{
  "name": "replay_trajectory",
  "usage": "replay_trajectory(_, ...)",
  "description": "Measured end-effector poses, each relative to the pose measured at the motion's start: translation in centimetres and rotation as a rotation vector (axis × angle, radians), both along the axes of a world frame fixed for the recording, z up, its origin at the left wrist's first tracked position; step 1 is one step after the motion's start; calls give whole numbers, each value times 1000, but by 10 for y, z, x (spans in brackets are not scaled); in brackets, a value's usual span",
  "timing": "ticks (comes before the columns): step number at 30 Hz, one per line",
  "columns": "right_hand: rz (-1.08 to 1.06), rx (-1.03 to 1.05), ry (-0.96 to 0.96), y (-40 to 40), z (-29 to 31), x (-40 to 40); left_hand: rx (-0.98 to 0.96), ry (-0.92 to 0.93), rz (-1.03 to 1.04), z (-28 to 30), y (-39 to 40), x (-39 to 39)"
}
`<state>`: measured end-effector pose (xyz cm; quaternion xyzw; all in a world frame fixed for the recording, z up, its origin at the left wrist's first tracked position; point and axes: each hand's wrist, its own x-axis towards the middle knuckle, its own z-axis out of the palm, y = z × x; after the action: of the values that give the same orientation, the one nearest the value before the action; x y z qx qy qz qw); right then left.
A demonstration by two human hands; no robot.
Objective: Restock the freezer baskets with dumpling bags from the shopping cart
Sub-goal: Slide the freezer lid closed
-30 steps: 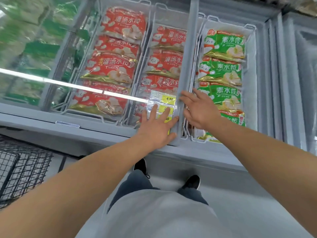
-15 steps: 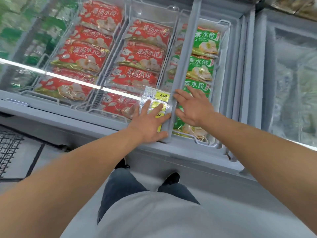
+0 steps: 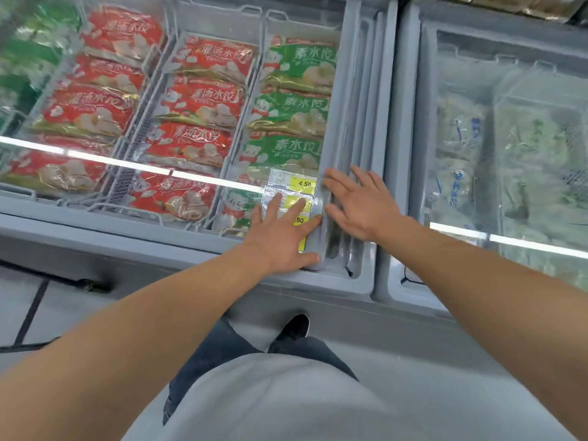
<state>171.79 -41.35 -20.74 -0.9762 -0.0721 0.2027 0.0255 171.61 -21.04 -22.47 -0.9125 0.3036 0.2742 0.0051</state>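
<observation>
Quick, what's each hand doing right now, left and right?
Left hand: open, flat on the sliding glass lid, holding nothing.
Right hand: open, fingers spread against the lid frame, holding nothing.

The scene is brightly, evenly lit; a white overhead-light streak is mirrored across the clear sliding glass freezer lid. Edges are bowed, corners softly blurred.
</observation>
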Motion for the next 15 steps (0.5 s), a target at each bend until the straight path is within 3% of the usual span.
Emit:
replay_trajectory(8, -116, 29, -36, -55, -7, -32, 24, -21, -81, 0, -59, -18)
replay_trajectory(15, -162, 43, -14, -49, -3, -35, 50, -7, -88, 0, -59, -16)
